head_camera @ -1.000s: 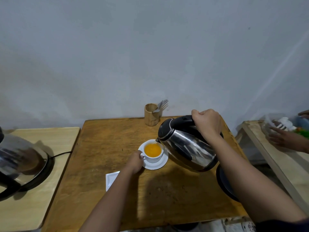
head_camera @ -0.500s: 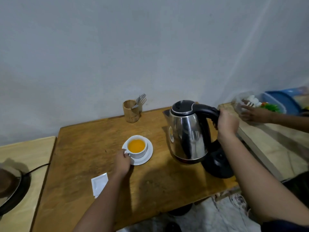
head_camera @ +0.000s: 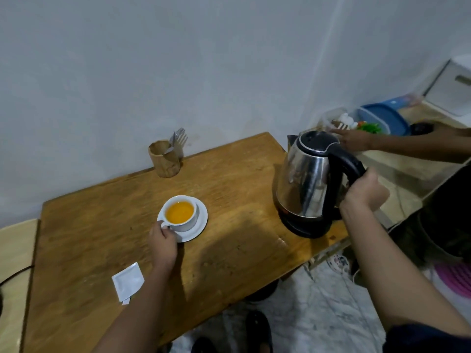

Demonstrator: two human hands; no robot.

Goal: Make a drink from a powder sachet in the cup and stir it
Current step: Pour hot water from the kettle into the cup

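Readable text: I find none anywhere in this view.
Sachet (head_camera: 128, 282): it lies on the desk (head_camera: 102, 225) with a plain white face up; I see no print on it.
Kettle (head_camera: 309, 179): the steel body shows only reflections; I can read no brand or mark.
Cup (head_camera: 181, 212): white, without any logo I can see.
Blue container (head_camera: 382, 119): a pale label sits near it at the far right, but it is too small and blurred for me to read.
White box (head_camera: 451, 87): a small dark mark is on it; I cannot tell what it says.
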